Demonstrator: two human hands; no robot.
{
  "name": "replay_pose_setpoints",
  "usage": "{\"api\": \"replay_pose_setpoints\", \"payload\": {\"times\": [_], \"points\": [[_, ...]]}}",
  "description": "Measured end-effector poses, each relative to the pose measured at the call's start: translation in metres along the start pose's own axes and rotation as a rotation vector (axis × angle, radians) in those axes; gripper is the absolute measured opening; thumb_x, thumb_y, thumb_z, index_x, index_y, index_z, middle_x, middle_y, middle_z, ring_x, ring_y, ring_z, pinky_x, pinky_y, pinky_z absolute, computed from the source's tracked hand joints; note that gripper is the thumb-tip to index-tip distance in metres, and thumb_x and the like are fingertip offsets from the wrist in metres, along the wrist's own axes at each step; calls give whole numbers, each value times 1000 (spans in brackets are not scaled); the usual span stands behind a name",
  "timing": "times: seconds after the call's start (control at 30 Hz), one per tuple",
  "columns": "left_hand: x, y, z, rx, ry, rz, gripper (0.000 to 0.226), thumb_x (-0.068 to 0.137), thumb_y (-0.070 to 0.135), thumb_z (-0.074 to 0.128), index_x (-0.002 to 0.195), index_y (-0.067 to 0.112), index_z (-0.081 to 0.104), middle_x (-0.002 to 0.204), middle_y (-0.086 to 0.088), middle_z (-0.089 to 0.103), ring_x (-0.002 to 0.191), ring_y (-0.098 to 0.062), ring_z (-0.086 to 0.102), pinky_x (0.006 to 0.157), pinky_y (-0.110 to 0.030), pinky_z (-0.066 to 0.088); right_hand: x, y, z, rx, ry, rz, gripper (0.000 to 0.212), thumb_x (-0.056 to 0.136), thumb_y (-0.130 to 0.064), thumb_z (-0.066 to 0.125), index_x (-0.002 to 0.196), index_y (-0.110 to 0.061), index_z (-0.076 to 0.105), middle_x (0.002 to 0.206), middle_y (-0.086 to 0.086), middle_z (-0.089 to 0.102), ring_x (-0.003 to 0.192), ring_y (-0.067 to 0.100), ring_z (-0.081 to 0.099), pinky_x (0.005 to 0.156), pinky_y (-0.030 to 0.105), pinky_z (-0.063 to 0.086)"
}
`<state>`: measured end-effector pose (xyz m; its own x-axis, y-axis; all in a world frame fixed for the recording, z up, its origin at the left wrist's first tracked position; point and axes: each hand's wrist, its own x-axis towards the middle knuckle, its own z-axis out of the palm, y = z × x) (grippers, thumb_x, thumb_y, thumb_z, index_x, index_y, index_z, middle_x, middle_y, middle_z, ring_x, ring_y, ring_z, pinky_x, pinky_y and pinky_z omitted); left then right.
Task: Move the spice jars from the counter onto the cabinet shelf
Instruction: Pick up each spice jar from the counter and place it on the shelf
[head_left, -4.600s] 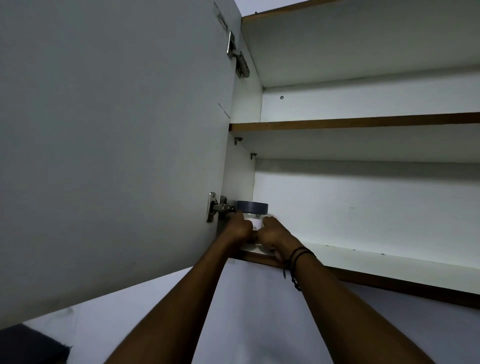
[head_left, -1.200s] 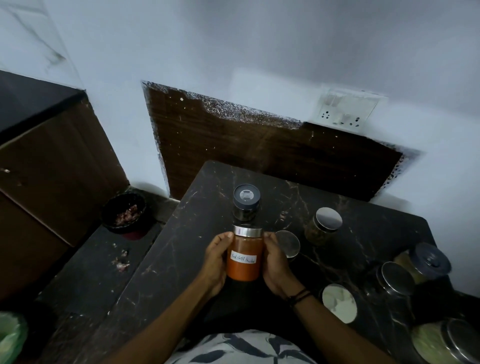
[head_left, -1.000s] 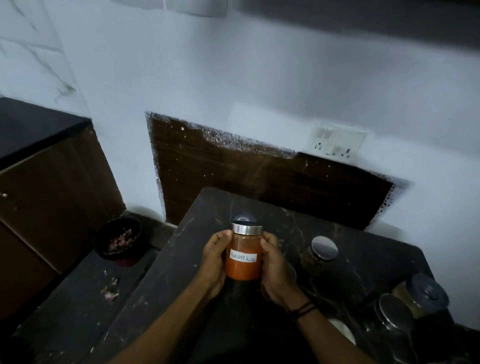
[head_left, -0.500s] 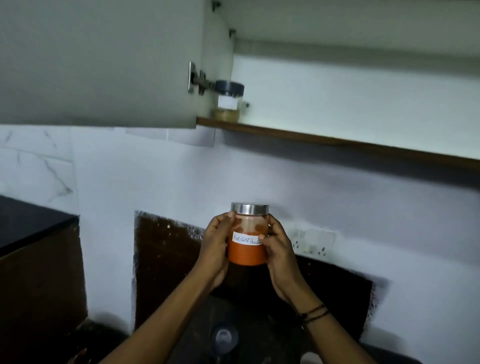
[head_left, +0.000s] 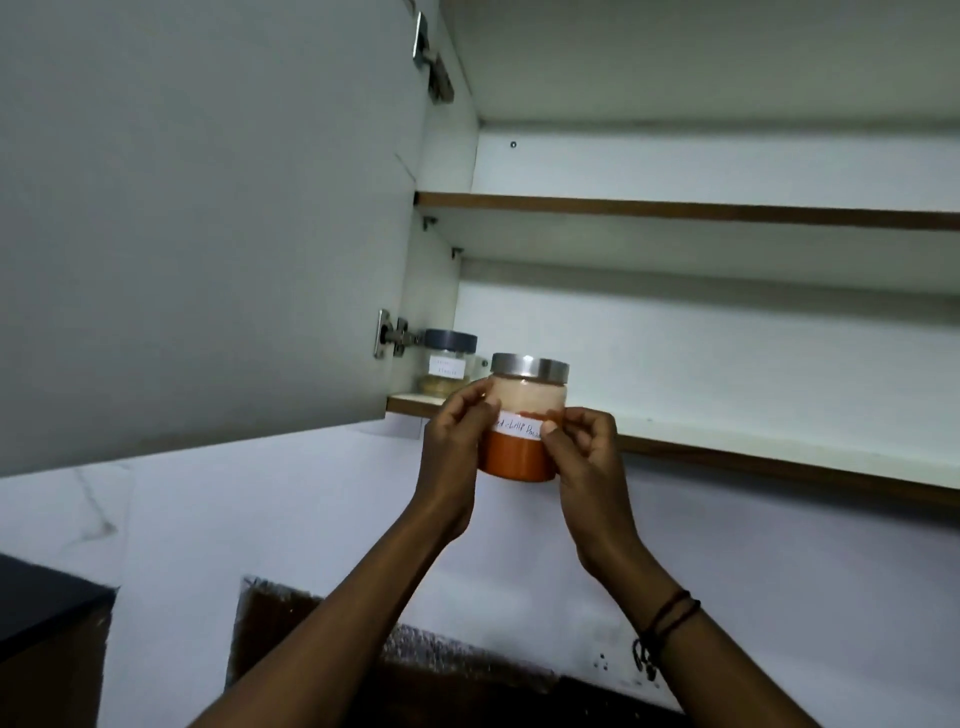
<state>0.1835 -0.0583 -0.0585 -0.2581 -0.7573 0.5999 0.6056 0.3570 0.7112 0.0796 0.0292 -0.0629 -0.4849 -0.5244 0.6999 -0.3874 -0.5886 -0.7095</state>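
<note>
A glass jar of orange-red powder (head_left: 522, 447) with a steel lid and a white handwritten label is held upright in the air between both hands. My left hand (head_left: 454, 447) grips its left side and my right hand (head_left: 584, 457) its right side. The jar's base hangs just below the front edge of the lowest cabinet shelf (head_left: 779, 452). On that shelf, in the far left corner, stands a jar with a dark blue lid (head_left: 448, 364) and a white label, just left of and behind the held jar.
The open cabinet door (head_left: 208, 208) hangs to the left, with hinges on its inner edge. A second shelf (head_left: 675, 210) runs above the lowest one. Below are a white wall, a dark brown backsplash panel (head_left: 322, 649) and a wall socket (head_left: 618, 670).
Both hands have lifted the orange jar from chest height up to the front edge of the lowest shelf. My view has tilted upward, so the counter has dropped out of sight.
</note>
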Motion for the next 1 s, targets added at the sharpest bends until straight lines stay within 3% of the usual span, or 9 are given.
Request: {"api": "replay_pose_setpoints", "payload": {"times": [0.2, 0.27, 0.33, 0.5, 0.6, 0.67, 0.77, 0.87, 1.0], "points": [[57, 22, 28, 159, 88, 106, 22, 96, 36, 62, 113, 23, 62, 107, 4, 70, 94, -10, 67, 66, -19, 52, 68, -24, 17, -275, 204, -140, 32, 96, -31, 57, 125, -19, 59, 117, -4, 61, 100, 14, 60, 75, 21, 47], [76, 20, 33, 233, 94, 110, 25, 98, 37, 57, 116, 19, 60, 110, -2, 69, 94, -13, 66, 70, -23, 53, 88, -21, 22, -330, 227, -134, 28, 96, -30, 58, 120, -17, 61, 112, -4, 62, 98, 13, 58, 69, 13, 41], [90, 15, 33, 324, 98, 92, 28, 101, 36, 51, 120, 17, 59, 116, -6, 67, 101, -19, 65, 82, -34, 57, 104, -13, 27, -372, 233, -88, 23, 95, -28, 60, 113, -14, 61, 108, -1, 63, 97, 16, 58, 65, 16, 38], [122, -2, 27, 518, 88, 56, 32, 105, 18, 37, 126, 11, 61, 124, -14, 65, 109, -27, 63, 99, -47, 53, 138, 11, 42, -579, 92, 34, 21, 96, -13, 55, 114, -5, 61, 119, 13, 64, 103, 26, 60, 78, 25, 40], [140, -9, 18, 582, 16, -21, 32, 101, 9, 41, 123, 12, 64, 123, -13, 67, 110, -27, 63, 100, -45, 52, 151, 18, 50, -573, -35, 85, 15, 93, -10, 57, 107, -7, 61, 114, 15, 65, 94, 27, 61, 73, 26, 43], [150, -13, 13, 645, -42, -73, 32, 99, 6, 46, 125, 12, 63, 123, -14, 68, 113, -30, 63, 103, -48, 51, 156, 22, 53, -541, -118, 124, 12, 90, -14, 63, 102, -12, 61, 106, 12, 65, 85, 22, 58, 60, 23, 42], [160, -16, 9, 745, -136, -84, 27, 93, 3, 53, 116, 5, 66, 115, -19, 70, 108, -34, 66, 100, -50, 52, 164, 31, 56, -508, -192, 178, 21, 85, -14, 71, 104, -7, 66, 97, 13, 68, 79, 24, 62, 54, 22, 43], [163, -17, 5, 843, -224, -58, 22, 92, 8, 58, 111, 2, 67, 110, -18, 72, 104, -33, 68, 98, -50, 53, 169, 37, 54, -433, -241, 251, 12, 86, -10, 68, 98, -6, 67, 86, 15, 66, 66, 20, 58, 52, 23, 42], [165, -22, 3, 867, -218, -49, 19, 90, 12, 59, 105, 5, 69, 104, -15, 73, 99, -30, 69, 92, -44, 55, 172, 40, 51, -409, -287, 258, 17, 89, -12, 68, 102, -2, 70, 88, 16, 68, 73, 23, 60, 58, 23, 45]]}}
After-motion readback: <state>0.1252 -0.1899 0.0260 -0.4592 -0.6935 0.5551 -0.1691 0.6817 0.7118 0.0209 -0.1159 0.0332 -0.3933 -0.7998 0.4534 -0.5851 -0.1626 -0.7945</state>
